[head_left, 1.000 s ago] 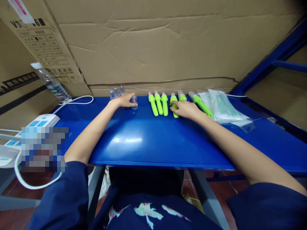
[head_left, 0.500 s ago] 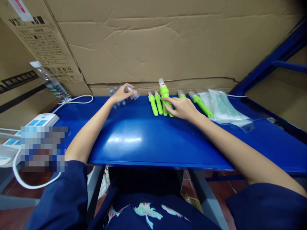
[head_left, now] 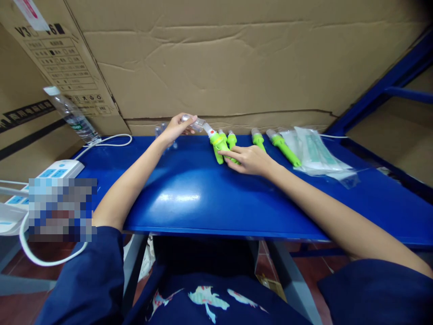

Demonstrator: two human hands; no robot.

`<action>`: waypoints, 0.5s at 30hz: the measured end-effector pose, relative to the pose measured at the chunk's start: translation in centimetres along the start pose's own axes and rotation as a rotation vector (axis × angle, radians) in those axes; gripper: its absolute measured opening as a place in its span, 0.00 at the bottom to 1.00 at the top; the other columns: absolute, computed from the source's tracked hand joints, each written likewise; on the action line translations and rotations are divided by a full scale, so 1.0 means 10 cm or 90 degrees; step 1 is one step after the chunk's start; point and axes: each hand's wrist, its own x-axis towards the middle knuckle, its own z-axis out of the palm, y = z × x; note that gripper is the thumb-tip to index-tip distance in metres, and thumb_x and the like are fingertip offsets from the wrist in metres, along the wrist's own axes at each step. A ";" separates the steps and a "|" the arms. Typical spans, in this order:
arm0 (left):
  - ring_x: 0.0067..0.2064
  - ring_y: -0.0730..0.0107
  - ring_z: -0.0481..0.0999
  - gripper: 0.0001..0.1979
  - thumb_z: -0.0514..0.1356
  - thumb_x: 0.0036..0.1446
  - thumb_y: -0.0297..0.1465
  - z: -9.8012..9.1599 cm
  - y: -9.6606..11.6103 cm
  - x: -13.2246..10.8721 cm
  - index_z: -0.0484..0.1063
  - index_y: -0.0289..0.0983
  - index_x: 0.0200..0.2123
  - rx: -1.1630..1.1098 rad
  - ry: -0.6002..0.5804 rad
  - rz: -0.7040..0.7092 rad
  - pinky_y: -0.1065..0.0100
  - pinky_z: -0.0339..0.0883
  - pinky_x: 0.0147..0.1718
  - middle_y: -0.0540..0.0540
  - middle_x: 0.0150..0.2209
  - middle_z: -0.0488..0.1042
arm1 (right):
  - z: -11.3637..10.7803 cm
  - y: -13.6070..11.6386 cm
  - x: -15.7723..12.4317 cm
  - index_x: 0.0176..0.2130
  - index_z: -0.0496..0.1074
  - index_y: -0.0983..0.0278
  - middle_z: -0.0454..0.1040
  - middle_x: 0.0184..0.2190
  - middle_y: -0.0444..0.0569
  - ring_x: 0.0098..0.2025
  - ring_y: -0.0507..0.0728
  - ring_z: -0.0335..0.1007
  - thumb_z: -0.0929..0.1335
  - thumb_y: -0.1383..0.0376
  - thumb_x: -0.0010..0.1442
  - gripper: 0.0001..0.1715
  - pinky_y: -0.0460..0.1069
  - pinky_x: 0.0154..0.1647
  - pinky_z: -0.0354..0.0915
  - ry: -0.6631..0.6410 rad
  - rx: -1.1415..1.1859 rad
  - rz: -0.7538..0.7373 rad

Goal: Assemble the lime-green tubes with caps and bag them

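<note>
My left hand (head_left: pixel 175 128) grips a clear plastic cap (head_left: pixel 199 123) between thumb and fingers above the table's back edge. A bright green torch-shaped stick (head_left: pixel 220 142), with a yellow ring, a red dot and a whitish tip, is held tilted to the left by my right hand (head_left: pixel 248 160). Its tip meets the cap's open end; I cannot tell how far it is inside. Behind it, other green sticks (head_left: pixel 232 139) are partly hidden. Several more clear caps (head_left: pixel 158 131) stand beside my left hand, partly covered by it.
On the blue table (head_left: pixel 189 180), capped green sticks (head_left: pixel 283 148) and clear plastic bags (head_left: pixel 316 151) lie to the right. A water bottle (head_left: pixel 75 118), white cable and power strip (head_left: pixel 56 171) are at left. Cardboard (head_left: pixel 216 63) walls the back; a blue frame (head_left: pixel 382 85) rises at right.
The green stick in my right hand has tilted and moved left. My left hand has turned the clear cap and brought it up to the stick's tip.
</note>
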 end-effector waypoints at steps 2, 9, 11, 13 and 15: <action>0.36 0.69 0.81 0.24 0.61 0.62 0.50 0.06 0.07 -0.05 0.69 0.36 0.49 -0.015 -0.015 0.019 0.70 0.71 0.36 0.40 0.39 0.80 | 0.03 0.02 0.00 0.61 0.74 0.62 0.79 0.36 0.54 0.30 0.56 0.71 0.57 0.58 0.71 0.27 0.48 0.28 0.47 0.022 -0.013 -0.012; 0.37 0.66 0.79 0.25 0.70 0.51 0.47 0.15 0.26 -0.20 0.72 0.33 0.41 0.067 -0.199 0.114 0.68 0.71 0.38 0.43 0.35 0.78 | 0.12 0.14 -0.03 0.63 0.70 0.56 0.78 0.47 0.58 0.34 0.57 0.74 0.60 0.57 0.72 0.24 0.49 0.34 0.57 0.027 -0.052 0.010; 0.38 0.66 0.78 0.25 0.70 0.50 0.47 0.13 0.26 -0.20 0.72 0.32 0.40 0.086 -0.209 0.134 0.67 0.70 0.39 0.42 0.35 0.78 | 0.15 0.17 -0.03 0.63 0.69 0.57 0.78 0.48 0.58 0.36 0.58 0.75 0.59 0.59 0.72 0.24 0.50 0.36 0.60 0.032 -0.047 0.015; 0.39 0.66 0.78 0.25 0.70 0.49 0.46 0.11 0.24 -0.19 0.73 0.31 0.40 0.114 -0.223 0.150 0.66 0.70 0.41 0.41 0.38 0.78 | 0.18 0.18 -0.02 0.61 0.69 0.62 0.79 0.46 0.59 0.38 0.61 0.77 0.58 0.59 0.72 0.24 0.51 0.38 0.62 0.048 -0.029 0.026; 0.41 0.66 0.77 0.25 0.70 0.49 0.45 0.09 0.22 -0.18 0.73 0.31 0.42 0.150 -0.253 0.163 0.66 0.70 0.42 0.40 0.41 0.79 | 0.19 0.19 -0.01 0.57 0.70 0.69 0.80 0.42 0.61 0.39 0.63 0.77 0.59 0.56 0.72 0.25 0.52 0.38 0.63 0.073 -0.011 0.040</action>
